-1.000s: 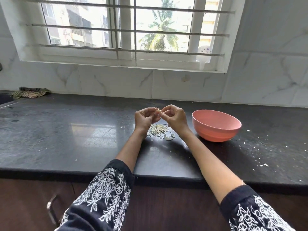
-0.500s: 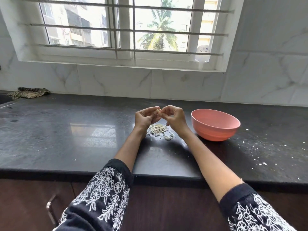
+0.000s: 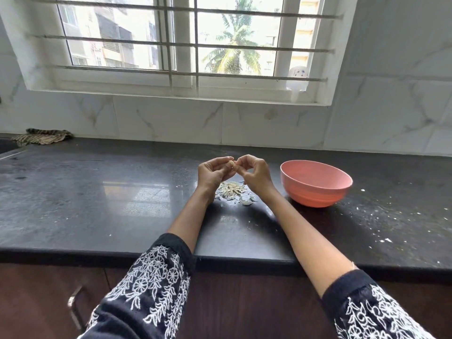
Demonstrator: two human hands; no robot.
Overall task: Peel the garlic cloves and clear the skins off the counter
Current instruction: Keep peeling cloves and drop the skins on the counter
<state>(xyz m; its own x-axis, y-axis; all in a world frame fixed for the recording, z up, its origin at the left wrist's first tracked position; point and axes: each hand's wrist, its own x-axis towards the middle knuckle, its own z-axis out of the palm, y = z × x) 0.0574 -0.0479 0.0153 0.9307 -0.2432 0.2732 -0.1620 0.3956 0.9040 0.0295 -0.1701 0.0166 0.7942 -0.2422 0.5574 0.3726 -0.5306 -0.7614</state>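
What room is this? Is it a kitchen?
Most likely a home kitchen: a dark stone counter under a tiled wall, with a pink bowl and garlic skins on it.

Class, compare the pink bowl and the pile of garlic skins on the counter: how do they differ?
The bowl is one smooth pink vessel; the skins are many pale, papery flakes. The bowl stands clear to the right of the hands; the skins lie scattered flat below them. Both rest on the dark counter.
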